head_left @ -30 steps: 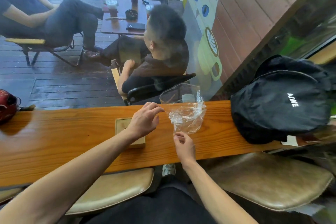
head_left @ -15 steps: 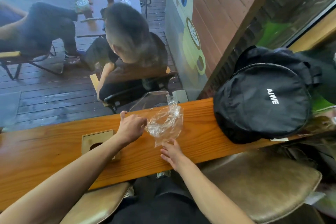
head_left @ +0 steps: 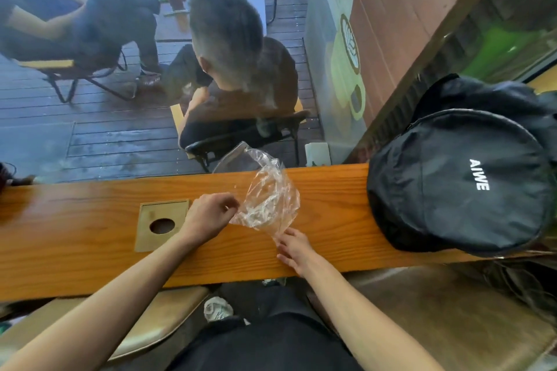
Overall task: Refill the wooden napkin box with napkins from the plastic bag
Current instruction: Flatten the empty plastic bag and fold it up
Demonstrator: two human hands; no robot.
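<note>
On the wooden counter [head_left: 75,250], the clear plastic bag [head_left: 266,200] stands crumpled at centre, with the wooden napkin box [head_left: 162,224] at its 9 o'clock, lid hole up. The left hand [head_left: 208,215] pinches the bag's left edge with curled fingers, while the right hand [head_left: 294,247] pinches its lower corner at 6 o'clock. A black backpack [head_left: 458,178] lies at the bag's 3 o'clock.

The bench [head_left: 90,250] is made of glossy, varnished wood. The napkin box [head_left: 162,224] is of matt wood, the bag [head_left: 268,199] of clear, crinkled plastic.
</note>
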